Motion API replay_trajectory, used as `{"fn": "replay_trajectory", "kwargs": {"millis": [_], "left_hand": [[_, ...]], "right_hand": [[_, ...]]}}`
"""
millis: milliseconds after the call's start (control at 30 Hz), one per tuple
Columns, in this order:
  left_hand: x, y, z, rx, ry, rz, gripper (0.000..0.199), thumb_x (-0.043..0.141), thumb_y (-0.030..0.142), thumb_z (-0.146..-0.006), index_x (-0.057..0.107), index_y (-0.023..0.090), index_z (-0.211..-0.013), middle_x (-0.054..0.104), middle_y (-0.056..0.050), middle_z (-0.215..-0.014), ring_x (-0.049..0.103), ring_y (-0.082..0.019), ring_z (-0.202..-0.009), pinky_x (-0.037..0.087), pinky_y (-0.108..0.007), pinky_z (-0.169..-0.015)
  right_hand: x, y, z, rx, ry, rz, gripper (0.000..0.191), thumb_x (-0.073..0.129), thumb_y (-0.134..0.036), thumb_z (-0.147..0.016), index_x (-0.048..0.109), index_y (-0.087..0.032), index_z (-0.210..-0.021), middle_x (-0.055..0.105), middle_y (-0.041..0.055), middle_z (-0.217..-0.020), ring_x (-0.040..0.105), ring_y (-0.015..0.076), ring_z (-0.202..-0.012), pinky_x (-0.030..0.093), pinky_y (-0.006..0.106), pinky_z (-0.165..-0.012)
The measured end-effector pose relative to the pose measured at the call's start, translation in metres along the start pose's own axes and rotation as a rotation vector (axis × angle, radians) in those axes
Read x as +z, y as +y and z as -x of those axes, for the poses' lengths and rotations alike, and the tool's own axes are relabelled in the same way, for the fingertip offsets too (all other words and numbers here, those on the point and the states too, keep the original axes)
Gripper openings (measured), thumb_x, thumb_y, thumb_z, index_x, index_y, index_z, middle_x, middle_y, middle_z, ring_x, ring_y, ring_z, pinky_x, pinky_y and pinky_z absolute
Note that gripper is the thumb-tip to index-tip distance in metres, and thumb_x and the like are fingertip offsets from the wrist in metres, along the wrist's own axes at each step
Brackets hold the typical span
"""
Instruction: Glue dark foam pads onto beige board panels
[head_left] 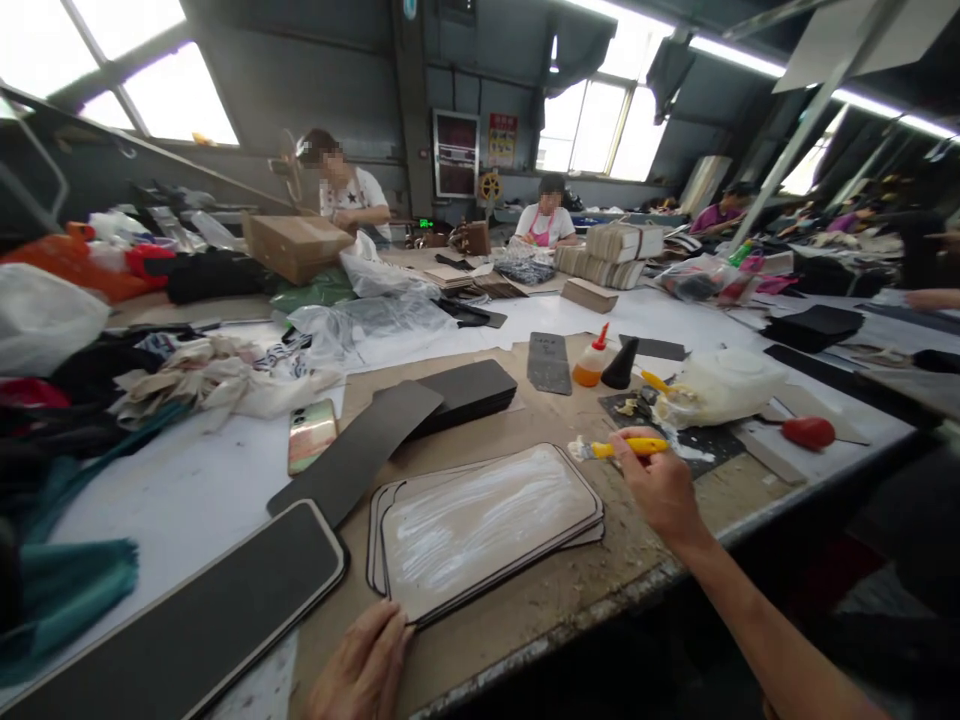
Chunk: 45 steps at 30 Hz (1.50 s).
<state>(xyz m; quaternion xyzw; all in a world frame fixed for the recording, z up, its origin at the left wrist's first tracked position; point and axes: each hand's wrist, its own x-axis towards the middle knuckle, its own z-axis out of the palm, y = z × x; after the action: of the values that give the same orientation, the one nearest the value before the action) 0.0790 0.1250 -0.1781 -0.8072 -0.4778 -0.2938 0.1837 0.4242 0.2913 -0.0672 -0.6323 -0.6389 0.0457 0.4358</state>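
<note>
Hand (L) [364,655], fingers bent & close tog., tips at near corner of panel stack [480,530]; can't tell if it grips. Top panel smeared w/ white streaks. Hand (R) [660,490] off stack's R end, fingers closed round yellow brush [602,450], bristles nr stack's far R corner. Behind stack: dark strip [360,450], black slab pile [469,395], then red-tip bottle [590,362] & black cone [621,365]. Well beyond stack: 2 co-workers [364,200].
</note>
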Motion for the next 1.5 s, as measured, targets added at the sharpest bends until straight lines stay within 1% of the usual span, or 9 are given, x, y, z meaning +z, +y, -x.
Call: {"fn": "replay_trajectory", "kwargs": {"millis": [100,233,367,600,767,1000,1133,1300,1500], "left_hand": [[-0.013,-0.001,-0.029,-0.172,0.004,0.028,0.021,0.049,0.022,-0.087,0.058,0.014,-0.104,0.065,-0.01,-0.1,0.062,-0.016,-0.096,0.051,-0.024,-0.085],[-0.006,-0.031,-0.085,-0.445,0.043,-0.147,0.031,0.054,0.032,-0.083,0.057,0.012,-0.107,0.063,-0.013,-0.104,0.06,-0.023,-0.099,0.052,-0.035,-0.086],[0.023,-0.07,-0.126,-0.615,-0.211,-0.319,0.045,0.06,0.019,-0.077,0.052,0.007,-0.12,0.053,-0.022,-0.124,0.049,-0.034,-0.117,0.042,-0.048,-0.096],[0.05,-0.108,-0.142,-0.596,-0.29,-0.315,0.028,0.036,0.001,-0.082,0.062,0.011,-0.081,0.066,-0.014,-0.095,0.064,-0.021,-0.09,0.049,-0.032,-0.081],[0.054,-0.113,-0.154,-0.602,-0.24,-0.352,0.019,0.043,0.018,-0.086,0.058,0.012,-0.096,0.065,-0.013,-0.097,0.062,-0.023,-0.093,0.048,-0.034,-0.079],[0.058,-0.115,-0.154,-0.55,-0.145,-0.363,0.033,0.031,-0.006,-0.078,0.061,0.006,-0.084,0.069,-0.015,-0.075,0.068,-0.023,-0.066,0.053,-0.03,-0.055],[0.038,-0.096,-0.167,-0.352,0.011,-0.319,0.035,0.033,0.001,-0.085,0.055,0.007,-0.111,0.065,-0.016,-0.111,0.063,-0.021,-0.101,0.053,-0.033,-0.085],[0.007,-0.031,-0.166,0.126,0.309,-0.19,0.035,0.037,-0.003,-0.083,0.053,0.003,-0.114,0.065,-0.016,-0.111,0.055,-0.022,-0.113,0.05,-0.037,-0.093],[-0.008,0.012,-0.122,0.154,0.219,-0.09,0.038,0.033,0.003,-0.086,0.051,0.004,-0.119,0.064,-0.016,-0.115,0.046,-0.024,-0.123,0.046,-0.038,-0.098]], "right_hand": [[-0.011,-0.01,-0.006,-0.002,-0.013,0.051,0.034,0.042,-0.051,-0.08,0.056,-0.02,-0.081,0.064,0.0074,-0.079,0.06,0.0227,-0.077,0.045,0.035,-0.074],[-0.008,-0.023,-0.012,0.006,-0.146,-0.05,0.035,0.037,-0.053,-0.083,0.053,-0.022,-0.075,0.063,0.0048,-0.074,0.06,0.0209,-0.073,0.045,0.033,-0.068],[-0.004,-0.025,-0.007,-0.03,-0.204,-0.093,0.036,0.036,-0.056,-0.083,0.048,-0.023,-0.072,0.055,0.0003,-0.059,0.055,0.0172,-0.057,0.044,0.03,-0.059],[-0.01,-0.011,-0.003,-0.017,-0.248,0.004,0.039,0.033,-0.058,-0.083,0.048,-0.023,-0.072,0.049,-0.0027,-0.051,0.05,0.0139,-0.045,0.043,0.025,-0.047],[-0.006,-0.021,-0.012,-0.092,-0.324,0.01,0.038,0.034,-0.055,-0.085,0.046,-0.023,-0.069,0.047,-0.0027,-0.05,0.049,0.0132,-0.045,0.042,0.023,-0.046],[-0.011,-0.036,-0.013,-0.105,-0.324,-0.048,0.038,0.039,-0.056,-0.082,0.051,-0.023,-0.069,0.053,0.0003,-0.055,0.052,0.0149,-0.05,0.043,0.025,-0.049],[-0.011,-0.049,-0.02,0.086,-0.408,-0.167,0.05,0.042,-0.069,-0.075,0.054,-0.02,-0.072,0.046,-0.002,-0.048,0.042,0.0126,-0.042,0.036,0.025,-0.042],[-0.013,-0.08,-0.023,0.463,-0.632,-0.559,0.071,0.044,-0.083,-0.059,0.053,-0.017,-0.083,0.044,-0.0053,-0.049,0.027,0.0055,-0.036,0.022,0.02,-0.036],[-0.014,-0.073,0.0,0.472,-0.767,-0.398,0.058,0.051,-0.073,-0.067,0.053,-0.017,-0.082,0.05,-0.0031,-0.053,0.029,0.0044,-0.034,0.021,0.02,-0.034]]}}
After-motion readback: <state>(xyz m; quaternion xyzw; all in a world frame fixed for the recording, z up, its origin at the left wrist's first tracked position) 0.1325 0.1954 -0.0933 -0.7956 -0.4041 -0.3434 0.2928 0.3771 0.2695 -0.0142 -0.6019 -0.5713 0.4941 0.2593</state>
